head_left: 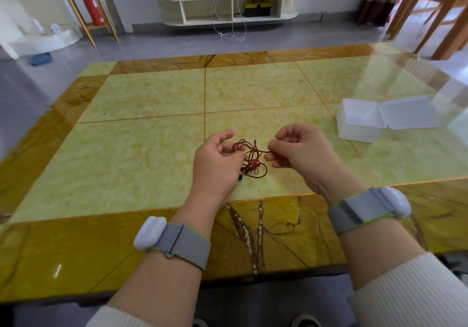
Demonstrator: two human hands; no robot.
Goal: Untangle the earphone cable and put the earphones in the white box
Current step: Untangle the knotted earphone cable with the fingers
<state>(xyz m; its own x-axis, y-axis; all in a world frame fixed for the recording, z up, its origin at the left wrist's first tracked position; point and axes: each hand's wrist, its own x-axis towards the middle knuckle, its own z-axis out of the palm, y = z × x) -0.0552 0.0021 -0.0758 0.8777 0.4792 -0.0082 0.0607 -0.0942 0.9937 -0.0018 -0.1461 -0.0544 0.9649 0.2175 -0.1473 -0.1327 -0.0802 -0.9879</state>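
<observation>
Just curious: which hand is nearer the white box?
Right. The right hand is just left of the white box; the left hand is farther left, beyond the red earphone cable.

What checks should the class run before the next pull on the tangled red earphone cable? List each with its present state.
1. Left hand grips the red earphone cable: ok.
2. Right hand pinches a strand: ok.
3. Cable untangled: not ok, knotted between the hands.
4. White box open, lid back: ok.
5. Box empty: cannot tell.
6. Earbuds free of the knot: cannot tell.
</observation>
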